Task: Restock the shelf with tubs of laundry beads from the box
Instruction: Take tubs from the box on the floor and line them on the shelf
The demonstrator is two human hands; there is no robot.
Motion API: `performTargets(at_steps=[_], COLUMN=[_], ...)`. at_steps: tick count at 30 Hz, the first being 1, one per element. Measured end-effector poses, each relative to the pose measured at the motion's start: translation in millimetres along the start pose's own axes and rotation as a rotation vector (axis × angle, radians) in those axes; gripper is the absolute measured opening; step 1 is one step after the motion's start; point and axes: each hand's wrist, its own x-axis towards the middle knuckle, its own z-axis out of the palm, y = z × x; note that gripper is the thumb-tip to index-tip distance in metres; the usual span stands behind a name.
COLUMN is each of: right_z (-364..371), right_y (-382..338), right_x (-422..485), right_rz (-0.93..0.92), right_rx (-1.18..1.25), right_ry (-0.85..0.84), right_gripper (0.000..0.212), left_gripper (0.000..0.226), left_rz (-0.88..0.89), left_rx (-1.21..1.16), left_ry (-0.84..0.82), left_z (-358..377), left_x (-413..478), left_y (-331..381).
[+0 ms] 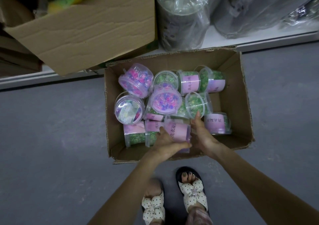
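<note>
Tub (177, 132) lies on its side between both hands, long axis running away from the wrists. Left hand (166, 142) curls round it; right hand (202, 135) presses straight-fingered alongside. Shelf (276, 37) beyond.

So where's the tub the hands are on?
Head view: the held tub is by the near wall of the box, between the left hand and right hand, with another tub to its right.

dull grey floor (51, 129), plastic-wrapped goods (259, 9) beyond, dim light
</note>
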Motion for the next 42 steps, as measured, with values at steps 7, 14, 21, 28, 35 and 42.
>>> performTargets(at_steps=[7, 14, 21, 28, 35, 42], right_z=[36.2, 65.2, 50.3, 101.7, 61.6, 14.8], right_y=[8.2, 10.8, -43.8, -60.3, -89.3, -114.0], right_x=[-40.9, -51.8, 11.7, 42.3, 74.5, 83.1], right_rz=[0.011, 0.013, -0.445, -0.358, -0.359, -0.634], right_rx=[-0.023, -0.091, -0.893, -1.421, -1.697, -1.224], right_ry=[-0.225, -0.27, 0.219, 0.098, 0.271, 0.294], right_gripper=[0.079, 0.043, 0.038, 0.085, 0.121, 0.071], left_gripper=[0.126, 0.104, 0.103, 0.099, 0.1, 0.103], left_rz=[0.158, 0.35, 0.379, 0.408, 0.462, 0.476], left_rx=[0.683, 1.269, 1.142, 1.18, 1.142, 1.145], left_ry=[0.202, 0.12, 0.258, 0.23, 0.209, 0.15], left_z=[-26.8, -65.5, -104.3, -106.7, -109.6, -116.2], left_x=[-11.1, -13.7, -11.5, -0.1, 7.1, 8.8], left_y=[-1.2, -21.9, -35.8, -55.6, -55.7, -51.8])
